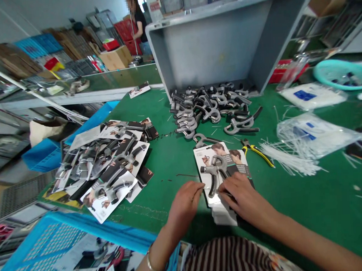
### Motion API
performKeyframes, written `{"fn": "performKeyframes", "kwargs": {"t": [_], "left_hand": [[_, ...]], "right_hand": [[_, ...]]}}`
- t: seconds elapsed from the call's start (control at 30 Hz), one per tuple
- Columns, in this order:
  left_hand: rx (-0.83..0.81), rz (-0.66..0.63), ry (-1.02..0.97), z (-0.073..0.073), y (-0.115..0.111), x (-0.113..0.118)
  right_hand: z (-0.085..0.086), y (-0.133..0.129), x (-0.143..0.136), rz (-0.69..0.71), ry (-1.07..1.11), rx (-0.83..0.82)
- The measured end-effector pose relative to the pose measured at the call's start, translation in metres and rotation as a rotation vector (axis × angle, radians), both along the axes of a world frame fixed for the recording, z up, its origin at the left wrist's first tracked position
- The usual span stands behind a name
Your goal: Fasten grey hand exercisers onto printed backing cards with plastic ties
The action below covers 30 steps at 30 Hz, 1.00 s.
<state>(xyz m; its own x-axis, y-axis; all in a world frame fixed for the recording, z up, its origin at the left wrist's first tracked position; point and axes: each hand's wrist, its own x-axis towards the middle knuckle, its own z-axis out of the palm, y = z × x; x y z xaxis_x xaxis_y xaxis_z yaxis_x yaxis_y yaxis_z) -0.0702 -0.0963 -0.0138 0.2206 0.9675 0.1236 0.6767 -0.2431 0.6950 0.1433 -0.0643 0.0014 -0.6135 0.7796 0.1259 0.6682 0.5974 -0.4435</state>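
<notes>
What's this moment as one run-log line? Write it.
left hand: at white printed card's left edge | right hand: at grey-and-black two-handled exerciser on card | yellow-handled pliers: on green table

Packing workshop: stacked crates (39, 46), cartons (116, 58), green worktable (167, 164), heaped hand grips (208, 103).

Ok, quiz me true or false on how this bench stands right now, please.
1. The right hand is at the hand grip on the top card. True.
2. The pliers lie under the gray bin. False: they lie beside the white cable ties.
3. The gray bin stands on its side, with loose grips at its mouth. True.
4. The blue basket holds only cable ties. False: cards with grips are in it.
</notes>
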Motion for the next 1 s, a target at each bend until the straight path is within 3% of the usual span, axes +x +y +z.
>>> {"fn": "performKeyframes", "kwargs": {"t": [0.1, 0.33, 0.4, 0.67, 1.0], "left_hand": [[0.046, -0.030, -0.063, -0.004, 0.004, 0.006], [-0.045, 0.030, -0.256, -0.010, 0.008, 0.025], [-0.084, 0.030, -0.315, -0.009, 0.010, 0.024], [-0.189, 0.076, -0.410, -0.011, 0.009, 0.027], [-0.171, 0.058, -0.397, -0.007, 0.010, 0.030]], "right_hand": [[0.000, 0.002, 0.002, 0.017, 0.160, -0.119], [-0.010, 0.008, 0.002, -0.069, 0.274, -0.127], [-0.010, 0.009, 0.004, -0.093, 0.249, -0.127], [0.004, 0.010, 0.021, 0.044, -0.091, 0.100], [0.008, 0.008, 0.015, 0.062, -0.158, 0.190]]}}
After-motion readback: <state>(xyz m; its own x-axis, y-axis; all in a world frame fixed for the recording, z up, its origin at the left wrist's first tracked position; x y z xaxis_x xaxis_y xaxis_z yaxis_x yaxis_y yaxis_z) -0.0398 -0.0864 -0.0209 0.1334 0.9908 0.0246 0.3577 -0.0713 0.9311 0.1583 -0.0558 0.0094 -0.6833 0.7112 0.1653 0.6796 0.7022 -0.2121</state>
